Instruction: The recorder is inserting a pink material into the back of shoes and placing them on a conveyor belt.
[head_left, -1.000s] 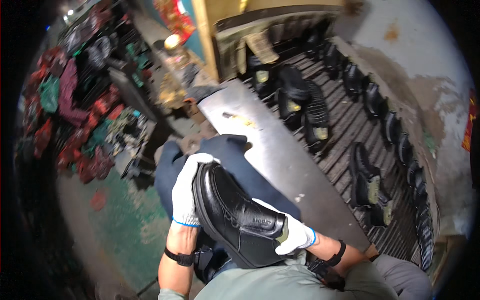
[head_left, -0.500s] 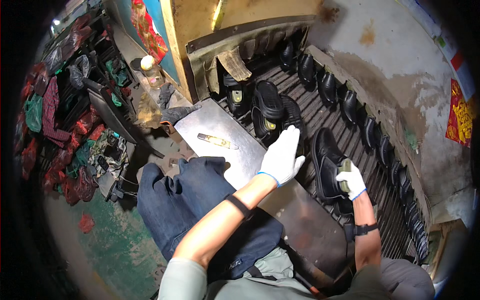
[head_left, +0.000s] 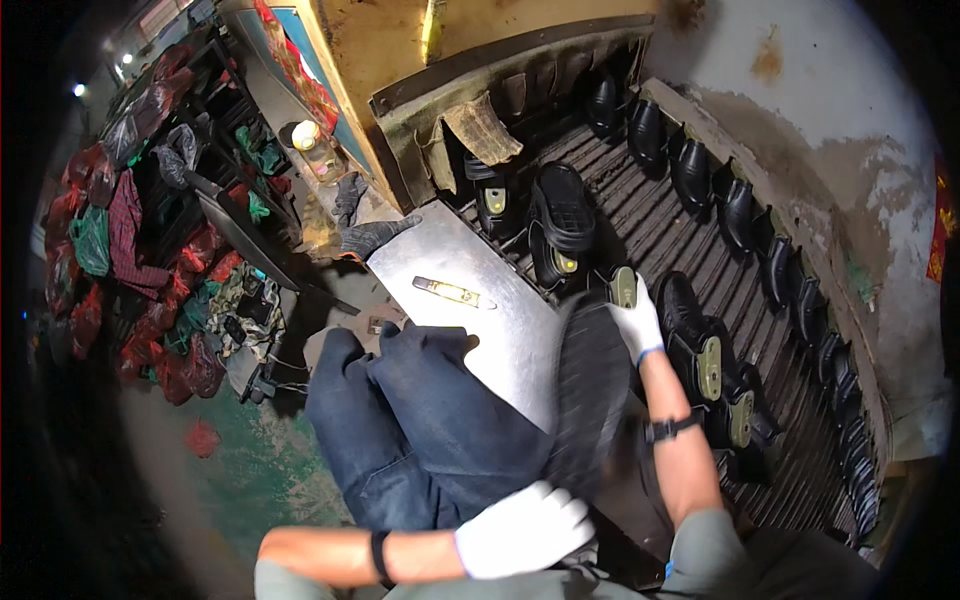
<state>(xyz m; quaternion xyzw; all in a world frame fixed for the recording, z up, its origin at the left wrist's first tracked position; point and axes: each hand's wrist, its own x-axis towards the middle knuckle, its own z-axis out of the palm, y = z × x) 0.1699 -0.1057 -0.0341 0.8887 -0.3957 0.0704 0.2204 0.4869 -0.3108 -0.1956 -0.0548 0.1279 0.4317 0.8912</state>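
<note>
My gloved right hand (head_left: 637, 320) is closed on the green shoe last (head_left: 622, 287) at the heel end of a black shoe (head_left: 588, 385). Its ridged sole faces up and is blurred by motion, over the right edge of a metal plate (head_left: 505, 340). My gloved left hand (head_left: 528, 530) is over my lap, just below the shoe's lower end, fingers slightly apart and nothing seen in them. Right of my right hand, a black shoe (head_left: 685, 315) on a green last stands on the slatted rack. A flat, knife-like tool (head_left: 455, 292) lies on the plate.
More black shoes (head_left: 563, 205) sit behind the plate, and a row of them (head_left: 735, 215) lines the rack's right wall. A grey glove (head_left: 375, 235) lies at the plate's far corner near a jar (head_left: 318, 155). Bagged items (head_left: 150, 330) hang at left.
My right hand has let go of one shoe on the rack and moved left, now holding another sole-up. My left hand has drawn back from above the plate to my lap.
</note>
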